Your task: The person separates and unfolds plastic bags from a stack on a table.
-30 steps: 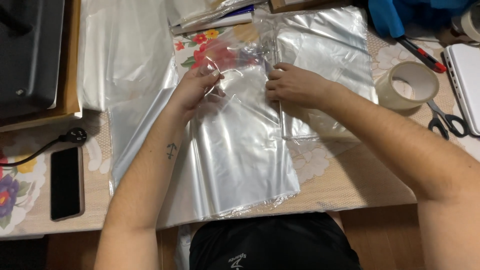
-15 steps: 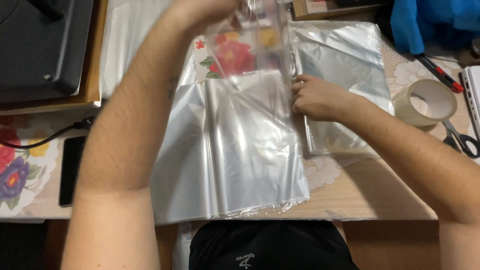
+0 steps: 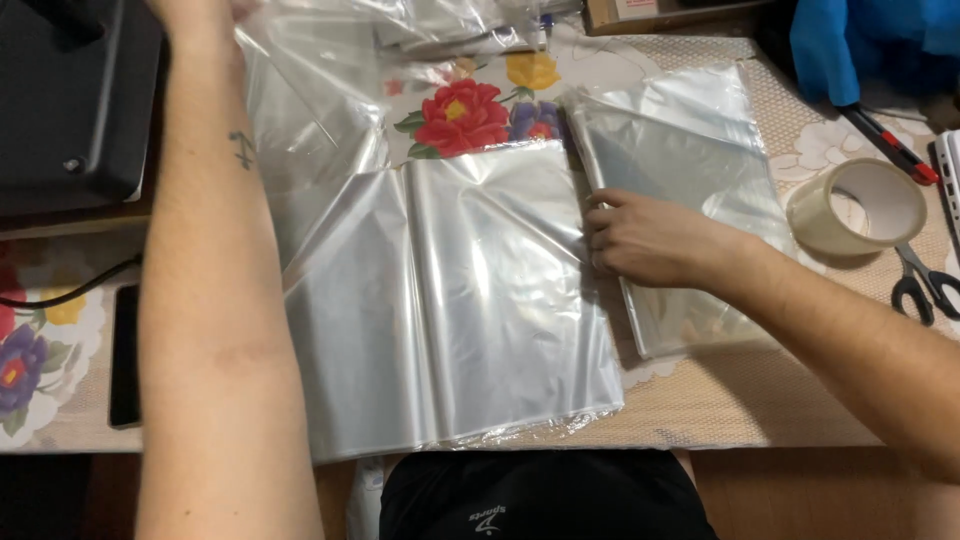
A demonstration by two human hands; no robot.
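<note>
A wide clear plastic sheet (image 3: 450,300) is spread flat on the worktop (image 3: 760,410), its near edge at the table's front. To its right a stack of clear bags (image 3: 690,180) is laid, touching the sheet's right edge. The right hand (image 3: 650,240) is rested flat on the stack's left edge, fingers loosely curled and pressed down at the seam between stack and sheet; nothing is gripped in it. The left arm (image 3: 215,300) is stretched far forward past the sheet, and the left hand (image 3: 195,12) is cut off by the top of the frame, so whether it is open or closed cannot be told. A loose film (image 3: 310,110) is seen hanging or lying just beside that wrist, but contact cannot be confirmed.

As a judgement, the work is taken to be partway through: one sheet is laid out, one stack is held in place, and more plastic (image 3: 450,25) is heaped at the far edge, seemingly untouched.

By count: one spread sheet, one stack at the right, one heap at the back. One tape roll (image 3: 858,208) is stood near the right edge, with one pair of scissors (image 3: 925,285) just beside it and one red-tipped cutter (image 3: 885,140) behind. One phone (image 3: 125,355) is laid at the left, near one dark cable (image 3: 70,295) and one black device (image 3: 70,100). A blue cloth (image 3: 860,45) is seen at the far right.
</note>
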